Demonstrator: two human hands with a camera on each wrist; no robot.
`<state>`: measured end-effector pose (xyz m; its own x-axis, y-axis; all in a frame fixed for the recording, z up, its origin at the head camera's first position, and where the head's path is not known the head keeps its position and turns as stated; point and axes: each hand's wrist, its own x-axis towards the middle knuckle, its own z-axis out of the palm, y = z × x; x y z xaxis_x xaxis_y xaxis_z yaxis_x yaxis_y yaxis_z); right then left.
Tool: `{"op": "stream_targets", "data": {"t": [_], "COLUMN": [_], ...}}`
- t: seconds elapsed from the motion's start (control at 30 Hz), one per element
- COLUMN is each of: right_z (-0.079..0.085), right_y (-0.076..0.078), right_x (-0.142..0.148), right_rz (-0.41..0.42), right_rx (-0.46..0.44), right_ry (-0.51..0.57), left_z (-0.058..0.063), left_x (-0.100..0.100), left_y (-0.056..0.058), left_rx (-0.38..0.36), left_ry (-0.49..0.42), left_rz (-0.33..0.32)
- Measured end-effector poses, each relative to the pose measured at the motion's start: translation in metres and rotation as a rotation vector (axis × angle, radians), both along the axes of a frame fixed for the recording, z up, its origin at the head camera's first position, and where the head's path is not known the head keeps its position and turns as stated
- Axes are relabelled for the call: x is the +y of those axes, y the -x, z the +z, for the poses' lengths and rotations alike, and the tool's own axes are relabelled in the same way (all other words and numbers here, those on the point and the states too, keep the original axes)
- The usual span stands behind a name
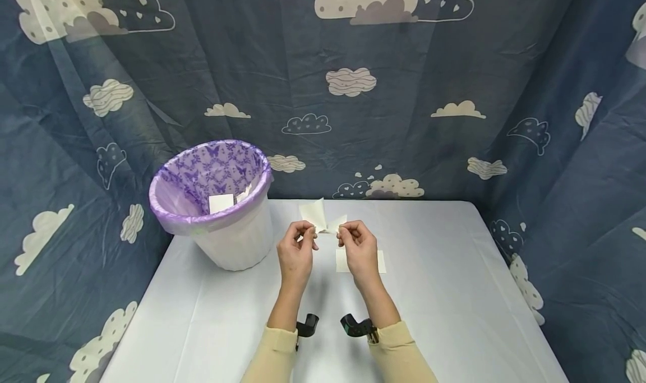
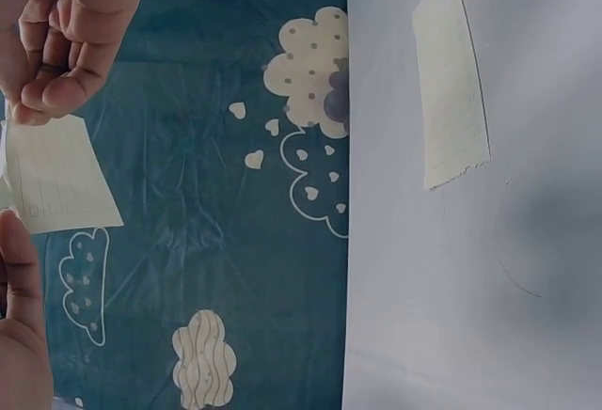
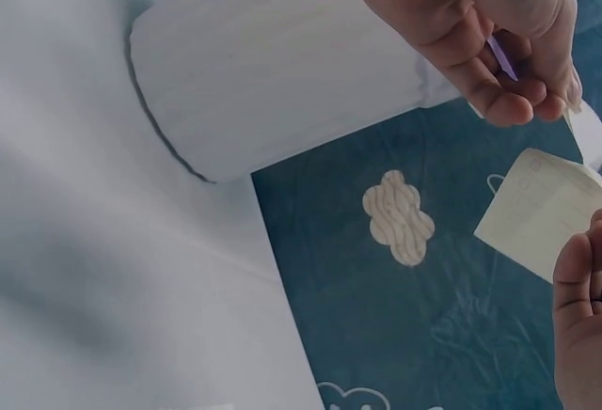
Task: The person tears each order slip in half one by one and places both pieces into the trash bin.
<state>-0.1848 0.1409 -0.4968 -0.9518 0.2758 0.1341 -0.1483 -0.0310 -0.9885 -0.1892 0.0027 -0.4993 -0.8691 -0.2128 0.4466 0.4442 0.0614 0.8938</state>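
Between both hands, above the table, is a piece of cream paper [image 1: 314, 213] with faint printed lines. It bends into two flaps; whether it is torn between them I cannot tell. My left hand [image 1: 296, 254] pinches one side between thumb and fingers, and my right hand [image 1: 359, 253] pinches the other. The left wrist view shows the paper [image 2: 71, 180] stretching between the fingertips. Partly behind my right hand, a second cream paper piece [image 1: 381, 261] lies flat on the table; its ragged edge shows in the left wrist view.
A white bin [image 1: 234, 240] with a purple butterfly-patterned liner [image 1: 212, 167] stands at the table's left. Inside it are pale paper pieces [image 1: 221, 203]. A dark blue curtain [image 1: 282, 58] with clouds hangs behind the white table [image 1: 454, 293]. Each wrist wears a black camera mount [image 1: 355, 326].
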Motion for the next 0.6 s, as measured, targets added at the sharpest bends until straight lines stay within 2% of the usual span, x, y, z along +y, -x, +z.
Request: {"op": "stream_targets", "data": {"t": [0.23, 0.6], "right_z": [-0.0013, -0.0055], "right_y": [0.0004, -0.0023], "right_x": [0.0018, 0.0089], "right_rz": [0.004, -0.031], "right_rx": [0.011, -0.031], "right_ry": [0.008, -0.012], "left_z": [0.0012, -0.0059], "left_x": [-0.0036, -0.0092], "left_y": [0.0001, 0.0029], "left_rx": [-0.026, 0.003], "left_ry": [0.005, -0.014], "left_rz": [0.007, 0.028]}}
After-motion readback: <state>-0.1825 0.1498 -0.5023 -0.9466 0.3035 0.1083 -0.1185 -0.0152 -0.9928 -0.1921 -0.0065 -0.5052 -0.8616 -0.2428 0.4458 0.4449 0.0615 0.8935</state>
